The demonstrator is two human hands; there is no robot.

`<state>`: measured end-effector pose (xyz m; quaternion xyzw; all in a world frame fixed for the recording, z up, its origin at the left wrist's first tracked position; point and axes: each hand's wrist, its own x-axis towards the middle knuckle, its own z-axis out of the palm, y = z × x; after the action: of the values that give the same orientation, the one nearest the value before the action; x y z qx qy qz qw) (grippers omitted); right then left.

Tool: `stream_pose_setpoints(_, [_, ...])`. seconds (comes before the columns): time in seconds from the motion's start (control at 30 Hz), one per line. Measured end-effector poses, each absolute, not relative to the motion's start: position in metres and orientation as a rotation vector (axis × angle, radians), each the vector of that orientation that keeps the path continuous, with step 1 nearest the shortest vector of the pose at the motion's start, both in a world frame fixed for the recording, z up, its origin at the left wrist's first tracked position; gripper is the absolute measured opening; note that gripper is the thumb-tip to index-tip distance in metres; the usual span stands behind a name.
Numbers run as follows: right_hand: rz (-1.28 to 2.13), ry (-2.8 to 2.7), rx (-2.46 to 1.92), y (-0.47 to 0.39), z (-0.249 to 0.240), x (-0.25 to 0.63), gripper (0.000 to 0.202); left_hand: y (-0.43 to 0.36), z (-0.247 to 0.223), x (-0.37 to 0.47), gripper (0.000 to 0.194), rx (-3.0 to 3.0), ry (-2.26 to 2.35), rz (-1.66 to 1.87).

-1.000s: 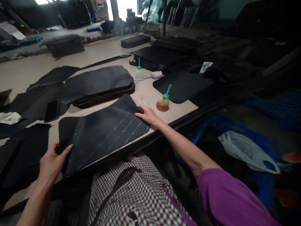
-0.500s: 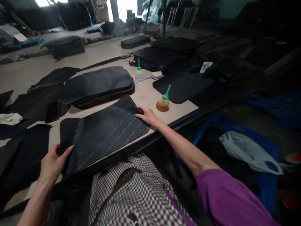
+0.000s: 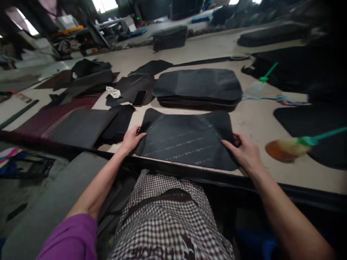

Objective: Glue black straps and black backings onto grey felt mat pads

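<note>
A black sheet (image 3: pixel 184 141) with rounded corners and rows of pale printed marks lies at the table's near edge, its ends slightly raised. My left hand (image 3: pixel 132 139) pinches its left end, thumb on top and fingers partly hidden under the edge. At the right end, my right hand (image 3: pixel 248 151) grips it the same way. Just behind lies a thick stack of similar black sheets (image 3: pixel 197 85). Right of my right hand is a blurred squeeze bottle (image 3: pixel 283 150) with amber liquid and a green nozzle.
A phone (image 3: pixel 140 98) and a crumpled white cloth (image 3: pixel 113 92) lie left of the stack. Dark red material (image 3: pixel 59 115) and grey-black pieces cover the table's left side. A second green-tipped bottle (image 3: pixel 256 87) and a cord (image 3: pixel 276 98) are at right.
My view has swung to the left, so more of the table's left side shows. Both hands still hold the sheet's two ends, and it now lies squarer in front of me.
</note>
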<state>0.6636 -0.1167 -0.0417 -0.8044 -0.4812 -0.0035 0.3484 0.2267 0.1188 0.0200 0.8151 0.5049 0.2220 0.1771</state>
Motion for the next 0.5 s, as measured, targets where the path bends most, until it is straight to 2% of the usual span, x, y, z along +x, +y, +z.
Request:
stream_pose_setpoints(0.2, [-0.038,-1.172,-2.166,-0.118,-0.045,0.666,0.07,0.117,0.016,0.225,0.038,2.281,1.373,0.664])
stream_pose_setpoints(0.5, [-0.001,-1.085,-2.22,-0.116,-0.042,0.663,0.074,0.127,0.008,0.226,0.038,2.274,1.322,0.688])
